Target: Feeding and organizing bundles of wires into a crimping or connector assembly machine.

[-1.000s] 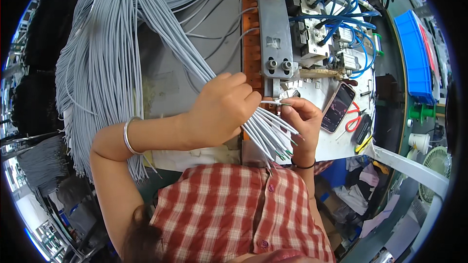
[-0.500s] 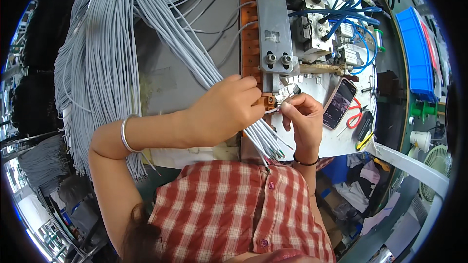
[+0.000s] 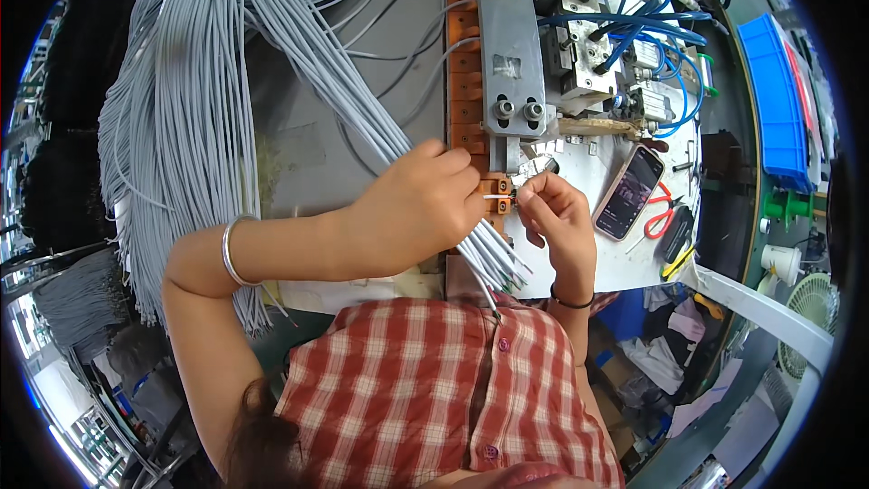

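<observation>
My left hand [image 3: 425, 197] is closed round a bundle of grey cables [image 3: 358, 109], whose stripped ends stick out below it toward my shirt. Just right of its knuckles, one white cable end [image 3: 494, 196] lies across an orange block [image 3: 499, 183] with small screws. Thumb and forefinger of my right hand [image 3: 559, 217] pinch together at the tip of that cable, on the block's right side. The fingertips hide most of the tip. Above the block, a grey metal plate [image 3: 512, 54] with bolts reaches along the row of orange blocks [image 3: 465, 91].
A thick mass of grey cables [image 3: 186, 118] hangs at the left. Metal valve blocks [image 3: 587, 45] with blue air hoses stand at the far right. A phone [image 3: 629, 192], red-handled pliers [image 3: 665, 208] and a blue bin [image 3: 777, 100] are at the right.
My right hand has shifted slightly left and up. The pinched cable end now lies straight across the orange block. My left hand has barely moved, still round the bundle.
</observation>
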The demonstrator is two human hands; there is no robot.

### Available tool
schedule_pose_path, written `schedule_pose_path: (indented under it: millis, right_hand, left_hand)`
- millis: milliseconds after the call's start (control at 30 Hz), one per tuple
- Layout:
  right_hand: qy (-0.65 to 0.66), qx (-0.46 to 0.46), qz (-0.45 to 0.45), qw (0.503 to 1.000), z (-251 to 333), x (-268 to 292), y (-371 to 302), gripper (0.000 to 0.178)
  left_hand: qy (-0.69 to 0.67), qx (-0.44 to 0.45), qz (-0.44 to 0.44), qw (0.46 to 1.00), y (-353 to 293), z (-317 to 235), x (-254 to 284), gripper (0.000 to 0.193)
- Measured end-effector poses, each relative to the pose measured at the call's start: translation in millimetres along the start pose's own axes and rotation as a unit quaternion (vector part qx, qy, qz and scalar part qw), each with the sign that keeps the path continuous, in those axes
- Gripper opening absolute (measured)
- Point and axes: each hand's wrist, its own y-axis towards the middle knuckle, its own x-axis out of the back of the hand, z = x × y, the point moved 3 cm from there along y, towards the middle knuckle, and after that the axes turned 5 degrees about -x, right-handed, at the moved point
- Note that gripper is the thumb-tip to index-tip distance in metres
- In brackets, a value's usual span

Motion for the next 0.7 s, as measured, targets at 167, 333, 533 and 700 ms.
schedule_pose_path:
  millis: [167,333,533,700]
  right_hand:
    - [-0.060,0.132,-0.117,0.983,10.5,-7.9,-12.2,0.010]
    - [-0.005,0.169,-0.088,0.982,7.4,-6.8,-11.9,0.011]
    - [-0.025,0.187,-0.137,0.972,3.8,-7.0,-12.3,0.006]
    - [0.042,0.194,-0.106,0.974,5.2,-9.4,-17.0,0.007]
  left_hand:
    - [-0.016,0.034,0.007,0.999,1.8,0.3,7.5,0.009]
    - [-0.032,0.038,-0.013,0.999,1.6,-0.7,7.8,0.008]
    - [-0.092,0.056,-0.011,0.994,-0.3,0.5,10.0,0.031]
    - [-0.087,0.056,-0.002,0.995,-1.0,-2.3,13.4,0.027]
